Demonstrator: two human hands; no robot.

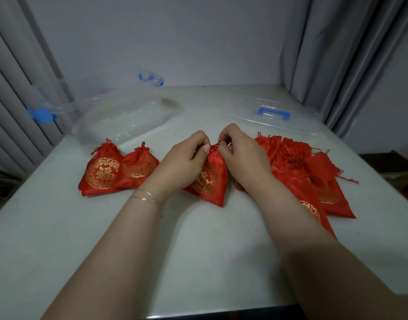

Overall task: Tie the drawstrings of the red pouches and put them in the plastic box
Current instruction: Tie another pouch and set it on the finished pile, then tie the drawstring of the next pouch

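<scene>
A red pouch with gold print (210,181) lies at the table's centre. My left hand (182,162) and my right hand (242,155) both pinch its red drawstring at the gathered neck. Two tied pouches (103,172) (138,167) lie side by side to the left. A heap of several red pouches (314,176) with loose strings lies to the right, partly behind my right forearm. The clear plastic box (120,112) with blue clips stands open at the back left; I see nothing in it.
The box's clear lid (277,121) with a blue handle lies flat at the back right. A grey wall and curtains close in the table behind and at both sides. The white table (198,250) reaches to its front edge near me.
</scene>
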